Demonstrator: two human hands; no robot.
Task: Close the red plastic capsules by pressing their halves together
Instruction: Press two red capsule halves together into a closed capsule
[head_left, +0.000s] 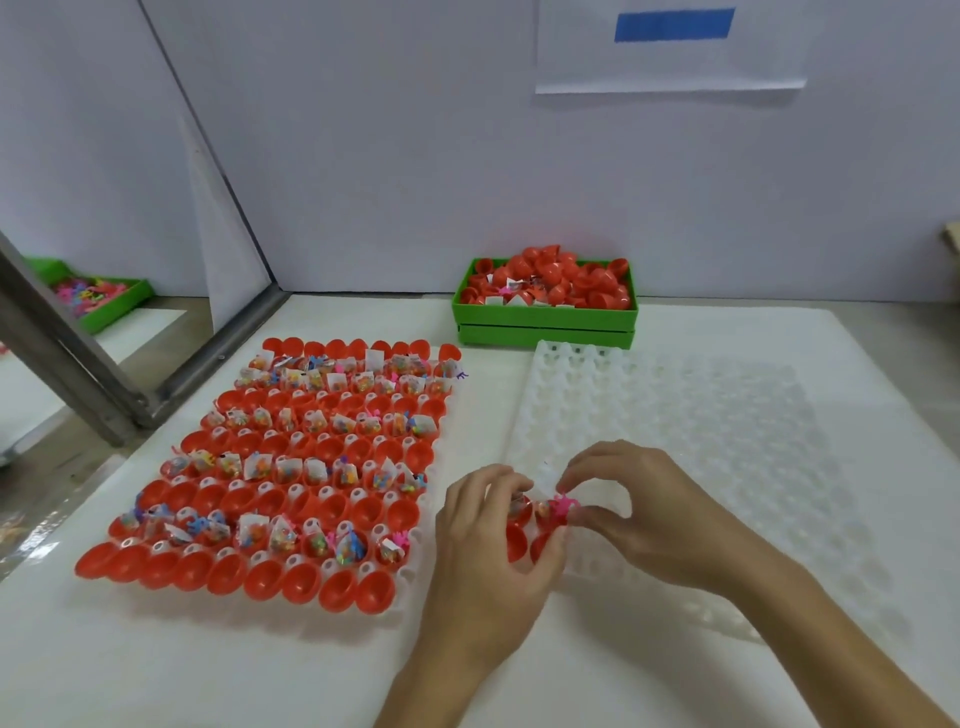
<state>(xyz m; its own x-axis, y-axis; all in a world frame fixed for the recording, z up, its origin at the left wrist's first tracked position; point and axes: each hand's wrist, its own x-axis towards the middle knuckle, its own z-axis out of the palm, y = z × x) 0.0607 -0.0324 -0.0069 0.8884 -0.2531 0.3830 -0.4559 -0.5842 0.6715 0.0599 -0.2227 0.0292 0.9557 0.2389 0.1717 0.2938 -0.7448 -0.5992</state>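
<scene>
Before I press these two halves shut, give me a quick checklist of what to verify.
1. Both hands on the capsule: ok. The left hand and right hand hold the open red capsule between them.
2. Toy tucked fully inside: not ok. The pink toy sticks up above the rim.
3. Halves lined up: cannot tell, fingers cover the edges.
4. Free place to set it down: ok. The white tray under the hands has empty pockets.
5. More capsules waiting: ok. The left tray holds rows of open filled ones.
</scene>
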